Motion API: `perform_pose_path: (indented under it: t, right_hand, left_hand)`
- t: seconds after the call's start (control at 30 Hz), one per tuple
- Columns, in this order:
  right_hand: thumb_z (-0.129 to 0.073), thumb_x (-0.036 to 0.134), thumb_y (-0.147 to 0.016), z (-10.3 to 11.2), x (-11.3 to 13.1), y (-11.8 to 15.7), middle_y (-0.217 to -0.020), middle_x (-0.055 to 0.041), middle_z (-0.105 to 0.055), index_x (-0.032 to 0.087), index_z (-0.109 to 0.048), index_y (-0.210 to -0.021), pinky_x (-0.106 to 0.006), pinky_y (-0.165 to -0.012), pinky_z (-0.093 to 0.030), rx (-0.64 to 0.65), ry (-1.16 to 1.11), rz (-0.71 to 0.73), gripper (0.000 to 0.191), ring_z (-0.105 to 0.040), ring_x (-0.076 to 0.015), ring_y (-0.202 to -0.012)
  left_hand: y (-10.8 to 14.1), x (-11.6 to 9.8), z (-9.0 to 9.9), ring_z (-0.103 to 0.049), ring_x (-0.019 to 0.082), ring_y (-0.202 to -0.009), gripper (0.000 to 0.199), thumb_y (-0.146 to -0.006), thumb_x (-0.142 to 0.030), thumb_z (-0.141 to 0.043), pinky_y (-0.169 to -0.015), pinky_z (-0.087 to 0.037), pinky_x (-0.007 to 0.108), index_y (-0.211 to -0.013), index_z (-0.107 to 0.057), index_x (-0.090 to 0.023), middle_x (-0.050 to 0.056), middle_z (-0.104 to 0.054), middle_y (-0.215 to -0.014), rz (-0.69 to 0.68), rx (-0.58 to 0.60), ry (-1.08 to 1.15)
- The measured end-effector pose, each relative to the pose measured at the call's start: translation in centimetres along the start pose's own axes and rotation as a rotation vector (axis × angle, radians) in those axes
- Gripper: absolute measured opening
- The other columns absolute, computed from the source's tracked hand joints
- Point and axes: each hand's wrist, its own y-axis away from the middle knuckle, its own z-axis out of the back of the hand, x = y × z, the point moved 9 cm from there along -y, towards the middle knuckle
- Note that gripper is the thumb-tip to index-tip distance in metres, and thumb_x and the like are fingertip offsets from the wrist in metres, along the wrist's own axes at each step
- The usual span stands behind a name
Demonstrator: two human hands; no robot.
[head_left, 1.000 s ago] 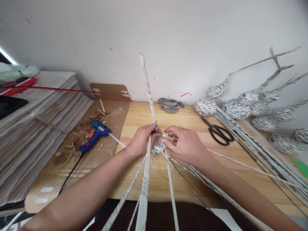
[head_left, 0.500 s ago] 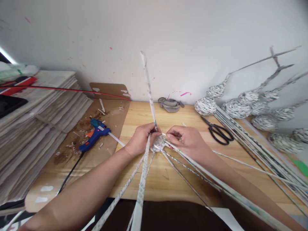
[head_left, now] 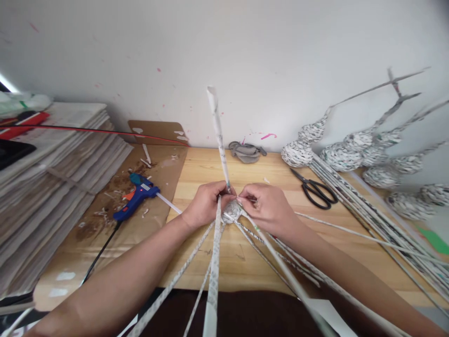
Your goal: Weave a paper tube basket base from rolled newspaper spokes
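Observation:
A small woven paper piece (head_left: 231, 213) lies between my hands, with several long rolled-paper strips spreading from it toward me and to the right. My left hand (head_left: 209, 202) is closed at its upper left edge, pinching the base of an upright paper strip (head_left: 219, 138). Another strip (head_left: 215, 252) runs from beside my left thumb down toward my lap. My right hand (head_left: 265, 206) touches the piece's upper right edge, with thumb and forefinger pinched on a pale paper strip (head_left: 261, 231). The fingertips of both hands nearly meet.
At left are a blue glue gun (head_left: 136, 199) on cardboard and a stack of newspapers (head_left: 66, 187). Black scissors (head_left: 317, 192), rolled-paper sticks (head_left: 365, 210) and gourd-shaped woven pieces (head_left: 340, 157) are at right. A grey cloth (head_left: 246, 152) lies by the wall.
My right hand has moved left to the woven piece and closed on a strip. That strip has swung nearer the middle. The upright strip's top has dropped slightly.

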Motion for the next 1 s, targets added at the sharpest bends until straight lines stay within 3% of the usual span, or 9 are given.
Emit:
perform_pose_path:
  t: [0.17,0.3,0.4,0.5,0.67,0.83,1.0]
  right_hand:
    - [-0.066,0.033,-0.082,0.6,-1.0,0.1,-0.069,-0.0009,-0.066,0.02,-0.061,-0.072,-0.027,-0.059,-0.035,0.0,0.074,-0.086,0.017,-0.057,-0.0148,-0.064]
    - [-0.07,0.042,-0.081,0.8,-1.5,0.3,-0.084,-0.0028,-0.073,0.022,-0.066,-0.1,-0.026,-0.066,-0.043,0.044,-0.138,-0.127,0.028,-0.066,-0.017,-0.075]
    - [-0.069,0.037,-0.082,0.4,-1.4,0.3,-0.091,-0.0038,-0.075,0.022,-0.069,-0.1,-0.027,-0.07,-0.045,0.053,-0.196,-0.129,0.023,-0.068,-0.0178,-0.08]
    - [-0.064,0.027,-0.085,0.0,-1.1,0.1,-0.082,-0.0017,-0.075,0.021,-0.072,-0.086,-0.026,-0.068,-0.042,0.04,-0.154,-0.093,0.01,-0.066,-0.0156,-0.074]
    - [-0.058,0.02,-0.085,-0.3,-0.9,0.0,-0.067,0.001,-0.068,0.019,-0.07,-0.076,-0.024,-0.058,-0.034,0.065,-0.079,-0.074,0.015,-0.055,-0.011,-0.058]
    - [-0.055,0.019,-0.085,-0.5,-0.9,0.0,-0.065,0.0013,-0.066,0.019,-0.071,-0.076,-0.024,-0.056,-0.033,0.099,-0.079,-0.075,0.018,-0.052,-0.0103,-0.056]
    - [-0.055,0.021,-0.085,-1.0,-1.0,0.2,-0.075,-0.0009,-0.071,0.021,-0.072,-0.089,-0.024,-0.059,-0.037,0.09,-0.12,-0.085,0.017,-0.057,-0.0127,-0.062]
  left_hand:
    - [-0.1,1.0,0.4,-0.057,0.009,-0.063,0.006,-0.083,-0.018,-0.062,-0.062,-0.044,0.019,-0.081,-0.067,-0.017,-0.002,-0.066,-0.071,0.048,-0.037,0.009]
    - [-0.1,1.7,0.7,-0.057,0.01,-0.062,0.008,-0.083,-0.021,-0.063,-0.062,-0.044,0.02,-0.081,-0.069,-0.017,-0.002,-0.066,-0.069,0.104,-0.07,0.044]
    - [0.0,1.9,0.1,-0.059,0.012,-0.065,0.01,-0.083,-0.024,-0.064,-0.063,-0.044,0.021,-0.082,-0.071,-0.016,0.0,-0.068,-0.071,0.128,-0.037,0.132]
    - [0.1,2.2,-0.4,-0.06,0.013,-0.065,0.013,-0.082,-0.028,-0.066,-0.062,-0.045,0.022,-0.083,-0.072,-0.016,0.002,-0.07,-0.074,0.155,-0.026,0.225]
    - [0.0,2.1,-0.6,-0.064,0.015,-0.072,0.012,-0.082,-0.026,-0.066,-0.068,-0.048,0.024,-0.083,-0.072,-0.016,0.003,-0.071,-0.077,0.146,-0.005,0.205]
    - [-0.2,1.9,-0.5,-0.064,0.016,-0.073,0.011,-0.082,-0.026,-0.065,-0.069,-0.048,0.025,-0.082,-0.071,-0.016,0.003,-0.071,-0.077,0.149,0.016,0.164]
    - [-0.2,2.1,-0.7,-0.064,0.016,-0.074,0.012,-0.083,-0.026,-0.063,-0.07,-0.048,0.026,-0.083,-0.069,-0.016,0.003,-0.07,-0.077,0.15,0.028,0.162]
